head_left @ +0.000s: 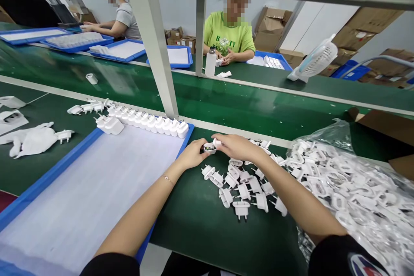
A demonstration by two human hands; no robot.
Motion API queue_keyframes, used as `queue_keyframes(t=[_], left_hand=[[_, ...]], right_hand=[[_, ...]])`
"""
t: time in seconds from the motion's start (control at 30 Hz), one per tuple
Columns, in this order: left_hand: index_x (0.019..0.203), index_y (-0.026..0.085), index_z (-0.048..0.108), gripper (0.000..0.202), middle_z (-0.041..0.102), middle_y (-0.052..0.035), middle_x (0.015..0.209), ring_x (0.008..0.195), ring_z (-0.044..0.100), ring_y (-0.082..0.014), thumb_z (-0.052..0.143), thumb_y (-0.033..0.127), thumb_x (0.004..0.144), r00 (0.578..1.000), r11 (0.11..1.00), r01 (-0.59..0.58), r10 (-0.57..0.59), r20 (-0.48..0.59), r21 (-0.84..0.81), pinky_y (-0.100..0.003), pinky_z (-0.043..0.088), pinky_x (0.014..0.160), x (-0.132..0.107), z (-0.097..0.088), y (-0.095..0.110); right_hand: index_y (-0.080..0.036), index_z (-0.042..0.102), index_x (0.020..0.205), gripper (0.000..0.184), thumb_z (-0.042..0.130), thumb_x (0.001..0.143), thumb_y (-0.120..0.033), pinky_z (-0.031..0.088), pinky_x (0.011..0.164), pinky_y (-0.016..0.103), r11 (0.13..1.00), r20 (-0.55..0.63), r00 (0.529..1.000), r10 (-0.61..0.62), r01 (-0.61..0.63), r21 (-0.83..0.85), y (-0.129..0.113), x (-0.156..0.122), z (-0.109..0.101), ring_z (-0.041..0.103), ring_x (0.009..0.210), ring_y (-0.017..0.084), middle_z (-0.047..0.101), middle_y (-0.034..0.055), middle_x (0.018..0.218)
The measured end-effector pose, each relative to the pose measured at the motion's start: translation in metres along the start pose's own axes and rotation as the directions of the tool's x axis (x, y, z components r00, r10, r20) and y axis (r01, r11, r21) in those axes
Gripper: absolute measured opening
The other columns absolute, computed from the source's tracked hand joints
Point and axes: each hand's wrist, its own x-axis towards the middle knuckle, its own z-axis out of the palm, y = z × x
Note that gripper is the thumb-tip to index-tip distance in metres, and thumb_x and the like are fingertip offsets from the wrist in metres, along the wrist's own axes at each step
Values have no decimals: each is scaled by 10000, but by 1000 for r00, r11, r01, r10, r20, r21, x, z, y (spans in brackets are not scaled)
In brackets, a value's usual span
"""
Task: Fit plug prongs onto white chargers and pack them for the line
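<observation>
My left hand (pixel 193 153) grips a white charger housing (pixel 210 148) whose open end shows dark and green parts inside. Pinched in my right hand (pixel 231 144) is a small white plug cap (pixel 217 142), held against the housing's open end; my fingers hide part of it. Below and right of my hands, a loose group of white plug caps with two pins (pixel 242 208) lies on the green table. To the left, a blue tray (pixel 30 196) lined with white paper carries a row of white chargers (pixel 152 122) along its far edge.
A clear plastic bag of white plug caps (pixel 352 194) fills the right side by an open cardboard box (pixel 381 131). A white glove (pixel 34 139) lies at left. Past a green conveyor belt (pixel 233 102), other people sit. A grey post (pixel 152 43) rises ahead.
</observation>
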Motion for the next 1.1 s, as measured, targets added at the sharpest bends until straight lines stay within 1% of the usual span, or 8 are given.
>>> queue_keyframes(t=[0.07, 0.13, 0.23, 0.33, 0.7, 0.83, 0.93, 1.1], left_hand=[[846, 204, 502, 92, 564, -9, 812, 783, 542, -199, 575, 226, 795, 1000, 1000, 5, -5, 1, 10, -305, 407, 685, 1, 1, -1], [834, 205, 487, 102, 560, -7, 801, 780, 540, -201, 578, 231, 796, 1000, 1000, 9, -9, -3, 19, -304, 402, 675, 1, 1, -2], [813, 207, 465, 124, 547, -3, 780, 766, 534, -200, 583, 237, 795, 1000, 1000, 7, -6, -12, 28, -302, 393, 660, 2, 2, -3], [824, 207, 463, 130, 540, -2, 778, 751, 531, -198, 588, 234, 796, 1000, 1000, 1, 0, -18, 31, -303, 390, 651, 2, 3, -4], [870, 201, 501, 127, 558, -9, 795, 799, 544, -211, 593, 252, 799, 1000, 1000, -4, 4, -26, -1, -316, 418, 696, -1, 2, -2], [1010, 210, 505, 187, 618, -16, 948, 866, 588, -180, 526, 322, 862, 998, 981, -3, -8, -55, -195, -297, 465, 752, -3, 1, -1], [919, 195, 526, 161, 618, -24, 909, 849, 595, -176, 507, 346, 870, 995, 950, 27, -55, -79, -312, -296, 485, 750, -4, 2, -2], [892, 204, 526, 93, 596, -19, 870, 852, 571, -186, 504, 289, 861, 993, 954, 40, -72, -96, -297, -332, 477, 802, -2, 7, 1]], right_hand=[[-174, 460, 1166, 283, 519, 904, -263, 274, 527, 260, 998, -28, 999, 41, -42, -45, -4, 4, -4, 564, 666, 211, 635, 66, 815], [-171, 516, 1085, 220, 548, 888, -265, 284, 535, 262, 998, -67, 997, 35, -38, -55, -6, 10, -5, 561, 671, 208, 629, 61, 798], [-185, 602, 869, 32, 583, 865, -211, 345, 623, 257, 997, -136, 988, -78, 79, 4, -4, 19, -2, 576, 797, 199, 627, 52, 863], [-176, 641, 836, 40, 603, 850, -178, 388, 706, 256, 978, -189, 973, -129, 157, 138, 0, 25, 6, 586, 837, 184, 647, 39, 879], [-192, 689, 864, 61, 638, 832, -205, 376, 669, 257, 981, -161, 987, -23, 54, 189, 5, 25, 18, 609, 799, 190, 690, 28, 853], [-221, 678, 854, 69, 655, 833, -282, 333, 589, 243, 979, -133, 990, 39, -12, 201, 5, 22, 20, 596, 735, 179, 673, -1, 778], [-239, 655, 887, 111, 620, 870, -342, 322, 585, 237, 981, -165, 985, 54, -22, 193, 2, 18, 28, 587, 759, 169, 666, -4, 850], [-235, 622, 1026, 174, 524, 928, -340, 390, 699, 258, 977, -220, 972, 88, -41, 210, 1, 14, 41, 596, 871, 191, 646, 39, 1034]])
